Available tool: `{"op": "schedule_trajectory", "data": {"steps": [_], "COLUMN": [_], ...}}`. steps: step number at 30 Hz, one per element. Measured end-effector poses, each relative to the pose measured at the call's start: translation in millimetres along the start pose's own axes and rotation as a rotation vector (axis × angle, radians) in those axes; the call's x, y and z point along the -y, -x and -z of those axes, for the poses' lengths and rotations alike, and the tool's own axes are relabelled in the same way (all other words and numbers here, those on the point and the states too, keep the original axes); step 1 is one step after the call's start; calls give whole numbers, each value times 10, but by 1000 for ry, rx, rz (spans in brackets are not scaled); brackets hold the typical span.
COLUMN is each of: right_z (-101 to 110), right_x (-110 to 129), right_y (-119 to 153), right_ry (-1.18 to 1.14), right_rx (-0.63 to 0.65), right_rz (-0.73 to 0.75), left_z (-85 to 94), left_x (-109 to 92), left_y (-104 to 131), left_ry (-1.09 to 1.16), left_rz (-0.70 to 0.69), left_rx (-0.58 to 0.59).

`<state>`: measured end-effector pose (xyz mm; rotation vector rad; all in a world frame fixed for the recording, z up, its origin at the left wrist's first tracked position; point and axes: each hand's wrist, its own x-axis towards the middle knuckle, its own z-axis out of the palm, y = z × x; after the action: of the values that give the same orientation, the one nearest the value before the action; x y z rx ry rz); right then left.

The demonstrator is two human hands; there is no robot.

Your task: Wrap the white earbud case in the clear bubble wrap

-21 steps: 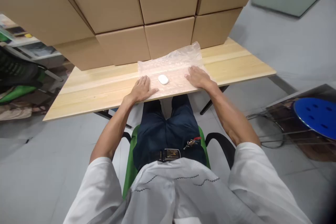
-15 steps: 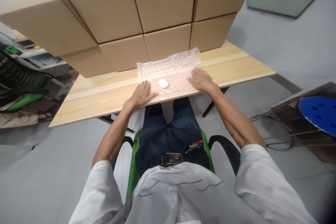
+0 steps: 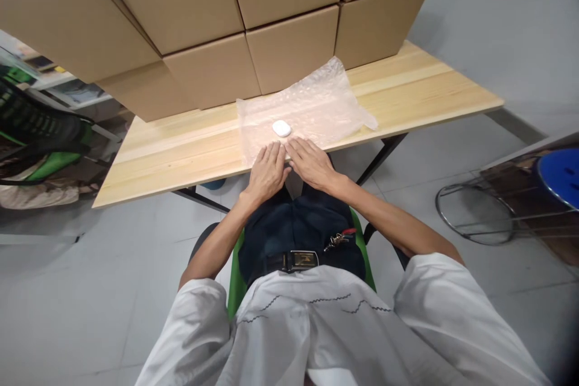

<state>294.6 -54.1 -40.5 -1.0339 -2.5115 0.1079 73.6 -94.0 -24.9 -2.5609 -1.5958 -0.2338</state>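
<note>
A sheet of clear bubble wrap [image 3: 323, 105] lies spread on the wooden table, its right corner curling up a little. On the sheet rests a small white rounded object [image 3: 281, 128], like an earbud case or a computer mouse; I cannot tell which. My left hand [image 3: 268, 172] lies at the near edge of the wrap with its fingers stretched out, just below the white object. Beside it, my right hand [image 3: 312, 164] is flat with fingers extended, pointing inward. The fingertips of both hands nearly meet. Neither hand grips anything.
Stacked cardboard boxes [image 3: 294, 42] form a wall along the back of the wooden table [image 3: 429, 84]. A blue stool [image 3: 561, 175] stands on the right. At the left is a black and green chair [image 3: 49, 126].
Both hands have slid inward from the wrap's sides to its near middle edge. The wrap's right side now spreads farther out. The white object stays on the sheet.
</note>
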Motion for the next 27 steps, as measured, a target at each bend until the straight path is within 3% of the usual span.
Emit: {"op": "schedule_trajectory", "data": {"steps": [5, 10, 15, 27], "right_z": [-40, -58, 20, 117], "right_x": [114, 215, 144, 72], "right_y": [-161, -148, -73, 66], "right_ry": [2, -14, -32, -17], "right_rx": [-24, 6, 54, -7], "right_rz": [-33, -30, 7, -38], "left_z": [43, -19, -79, -136], "left_x": [114, 180, 244, 255], "left_y": [-109, -50, 50, 41], "left_ry": [-42, -22, 40, 95], "left_rz": [38, 67, 112, 169], "left_rx": [5, -38, -55, -86]}}
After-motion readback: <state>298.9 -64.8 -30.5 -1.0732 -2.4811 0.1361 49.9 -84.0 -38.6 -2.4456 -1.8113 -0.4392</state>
